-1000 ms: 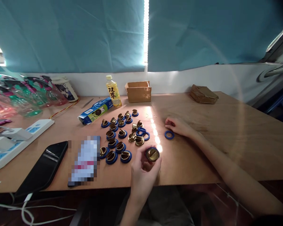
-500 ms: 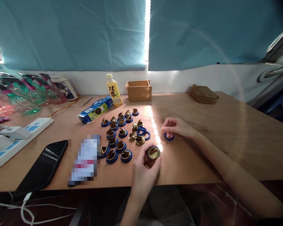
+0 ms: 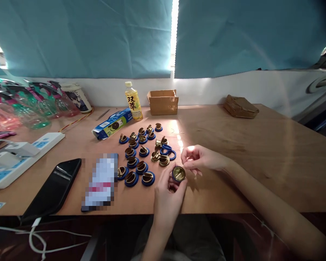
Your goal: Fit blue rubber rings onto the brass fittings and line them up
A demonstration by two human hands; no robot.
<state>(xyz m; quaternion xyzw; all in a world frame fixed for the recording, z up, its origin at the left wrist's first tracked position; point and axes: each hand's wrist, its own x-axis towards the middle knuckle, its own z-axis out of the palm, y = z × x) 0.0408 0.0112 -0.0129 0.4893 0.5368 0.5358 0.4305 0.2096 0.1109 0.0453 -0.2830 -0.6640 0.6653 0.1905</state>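
My left hand (image 3: 167, 195) grips a round brass-coloured fitting (image 3: 178, 174) between thumb and fingers, its hollow face tilted up with a bar across it. Just right of it, my right hand (image 3: 194, 159) is closed in a pinch by the fitting's upper right edge; whatever it pinches is too small to make out. Left of the hands stand several brass fittings with blue rings (image 3: 148, 178), their flaps tilted. Nearer the hands, a few brass fittings without rings (image 3: 164, 160) lie beside loose blue rings (image 3: 171, 155). Thin curved wires (image 3: 181, 132) lie farther back.
A black phone (image 3: 53, 186), a blurred-out device (image 3: 100, 183) and a power strip (image 3: 47, 143) lie to the left. At the back are a blue box (image 3: 112, 124), a drink bottle (image 3: 134, 101), a cardboard box (image 3: 163, 103), a brown packet (image 3: 240, 107) and spray bottles (image 3: 38, 108).
My right hand has come nearer and down to the fitting. The blue ring that lay under it no longer shows. My left hand has tilted the fitting slightly; the view has shifted a little.
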